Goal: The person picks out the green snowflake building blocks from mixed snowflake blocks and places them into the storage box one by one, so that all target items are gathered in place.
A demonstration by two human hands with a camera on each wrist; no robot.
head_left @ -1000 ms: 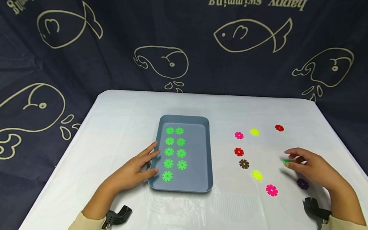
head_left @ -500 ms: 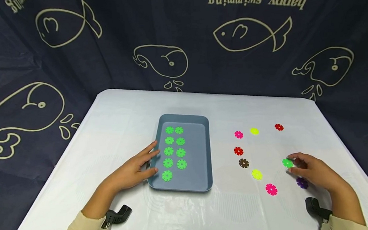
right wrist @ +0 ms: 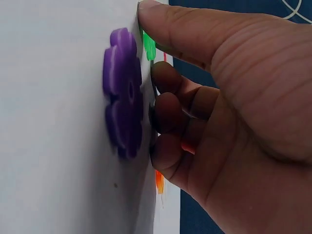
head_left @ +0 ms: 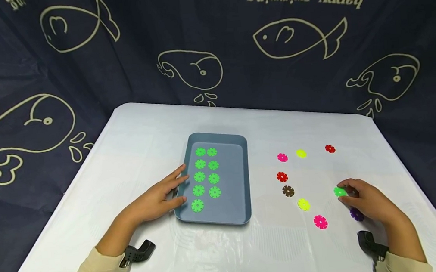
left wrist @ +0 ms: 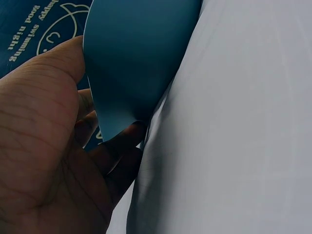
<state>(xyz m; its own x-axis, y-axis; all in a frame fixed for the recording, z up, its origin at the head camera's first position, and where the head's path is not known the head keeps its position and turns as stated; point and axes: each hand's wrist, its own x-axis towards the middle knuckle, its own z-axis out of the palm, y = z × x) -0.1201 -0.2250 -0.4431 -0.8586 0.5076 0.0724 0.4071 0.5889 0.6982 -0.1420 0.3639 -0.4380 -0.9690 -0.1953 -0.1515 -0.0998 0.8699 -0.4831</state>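
My left hand point(head_left: 157, 201) lies over the left rim of a grey-blue tray point(head_left: 234, 203); the left wrist view shows the thumb on the rim and fingers curled under the tray's edge point(left wrist: 141, 58). Inside the tray, several green snowflake discs point(head_left: 199, 177) lie flat in two columns. At the table's right, my right hand point(head_left: 369, 198) has thumb and forefinger at opposite edges of another green snowflake disc point(head_left: 339, 191), which looks flat on the table. The right wrist view shows that green disc point(right wrist: 149, 46) partly hidden by the thumb. A purple disc point(right wrist: 124, 95) lies beside the hand.
Between tray and right hand lie loose discs: pink point(head_left: 320, 222), yellow point(head_left: 303, 204), brown point(head_left: 288, 191) and red point(head_left: 282, 177). Farther back are another pink point(head_left: 282, 157), yellow point(head_left: 301, 153) and red disc point(head_left: 330, 148). A dark patterned cloth point(head_left: 236, 82) hangs behind the white table point(head_left: 155, 133).
One second ago the green disc stood tilted at my right fingertips; it then dropped flat, and my thumb and forefinger have closed in on its edges. My left hand keeps its place.
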